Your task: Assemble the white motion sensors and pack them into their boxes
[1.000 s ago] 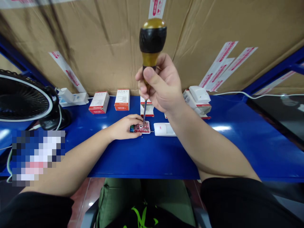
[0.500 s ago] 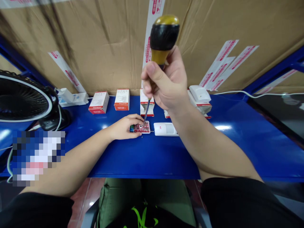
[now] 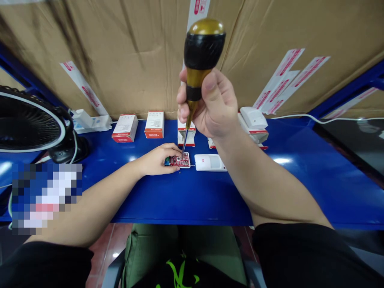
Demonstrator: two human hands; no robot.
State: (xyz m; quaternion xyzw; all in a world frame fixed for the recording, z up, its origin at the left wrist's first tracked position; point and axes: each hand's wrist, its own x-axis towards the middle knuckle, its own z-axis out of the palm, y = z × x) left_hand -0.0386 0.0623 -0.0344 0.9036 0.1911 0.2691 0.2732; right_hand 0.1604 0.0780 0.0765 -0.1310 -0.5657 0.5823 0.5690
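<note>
A screwdriver (image 3: 204, 52) with a black and yellow handle stands nearly upright in my right hand (image 3: 214, 104), its fingers and thumb around the lower handle. Its tip reaches down to a red circuit board (image 3: 183, 161) in a white housing. My left hand (image 3: 159, 161) is closed on the left end of that board and housing, holding it against the blue table. Just right of the board lies a white detector cover (image 3: 210, 163), partly behind my right forearm.
Two red and white boxes (image 3: 125, 128) (image 3: 154, 125) stand at the back, with open boxes (image 3: 186, 138) further right. A white device (image 3: 253, 118) rests on one. A black fan (image 3: 30, 124) and power strip (image 3: 97, 123) are at left, cardboard (image 3: 144, 52) behind.
My right hand's grip on the screwdriver has changed: the thumb now lies on the right side of the handle, and more of the lower handle shows. My left hand stays on the board.
</note>
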